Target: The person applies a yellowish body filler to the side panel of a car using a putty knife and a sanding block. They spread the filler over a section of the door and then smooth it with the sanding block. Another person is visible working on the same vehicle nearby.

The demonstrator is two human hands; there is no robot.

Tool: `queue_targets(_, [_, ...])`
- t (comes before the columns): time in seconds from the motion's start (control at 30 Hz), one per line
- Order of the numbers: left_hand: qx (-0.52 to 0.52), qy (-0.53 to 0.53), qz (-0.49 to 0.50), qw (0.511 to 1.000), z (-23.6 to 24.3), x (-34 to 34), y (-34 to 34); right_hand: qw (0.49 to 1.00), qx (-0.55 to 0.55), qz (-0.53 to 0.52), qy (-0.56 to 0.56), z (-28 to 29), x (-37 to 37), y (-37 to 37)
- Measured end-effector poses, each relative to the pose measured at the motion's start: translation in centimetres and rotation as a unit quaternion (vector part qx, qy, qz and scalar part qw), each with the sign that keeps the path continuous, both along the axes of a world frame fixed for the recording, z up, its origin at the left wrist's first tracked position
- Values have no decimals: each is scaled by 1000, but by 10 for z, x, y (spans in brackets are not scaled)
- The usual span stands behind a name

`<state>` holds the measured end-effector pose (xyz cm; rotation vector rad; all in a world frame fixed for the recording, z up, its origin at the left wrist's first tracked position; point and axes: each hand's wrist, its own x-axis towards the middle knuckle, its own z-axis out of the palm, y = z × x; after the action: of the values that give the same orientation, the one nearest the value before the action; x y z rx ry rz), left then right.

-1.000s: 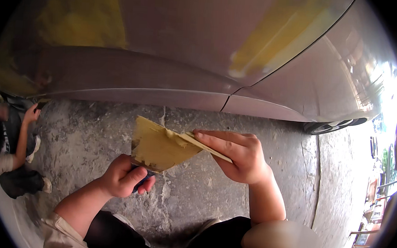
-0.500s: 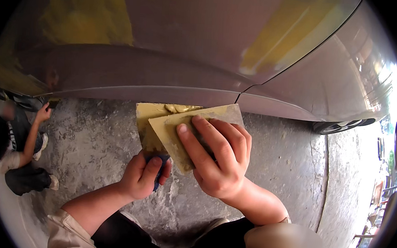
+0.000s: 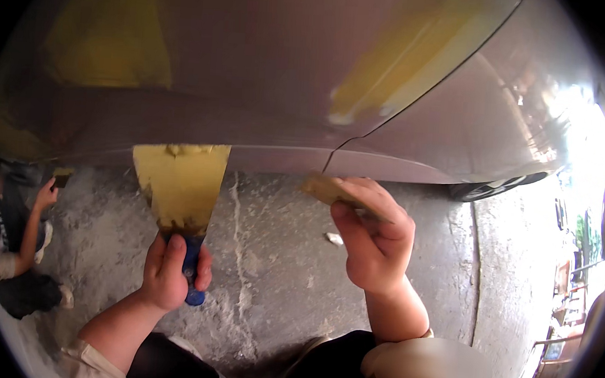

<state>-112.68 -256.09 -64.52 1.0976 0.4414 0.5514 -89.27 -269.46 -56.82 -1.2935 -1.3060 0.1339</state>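
My left hand [image 3: 169,274] is closed round the blue handle of a wide putty knife [image 3: 183,185]. Yellow filler covers its blade, which points up toward the car's lower sill. Between the thumb and fingers of my right hand [image 3: 379,246] is a thin flat spreader [image 3: 340,191], seen nearly edge-on and apart from the putty knife. In front of both hands stands the mauve car [image 3: 255,61]. Its side carries a yellow filler patch [image 3: 111,32] at the left and a slanting yellow filler patch [image 3: 393,63] near the door seam at the right.
A co-worker [image 3: 15,241] crouches at the far left, holding a small dark spreader [image 3: 62,176]. Beneath me is a rough grey concrete floor [image 3: 276,277] with a small white scrap [image 3: 334,239] on it. The car's wheel [image 3: 496,188] stands at the right.
The spreader has come off the putty knife's blade and tilted edge-on as my right hand moved right. My left hand has shifted left and down with the putty knife. The view has shifted slightly.
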Motion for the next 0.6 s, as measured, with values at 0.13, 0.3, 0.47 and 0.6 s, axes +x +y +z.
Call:
queue_targets(0.13, [51, -9, -25, 998, -7, -2, -5, 939, 165, -198, -229, 44, 37, -9])
queue_targets(0.3, [77, 5, -54, 996, -8, 0, -9, 769, 226, -386, -458, 105, 66, -6])
queue_targets(0.47, [98, 8, -92, 991, -13, 6, -10, 723, 199, -413, -518, 131, 85, 13])
queue_targets(0.6, [94, 8, -96, 991, -15, 7, -8, 707, 185, -433, -527, 130, 100, 25])
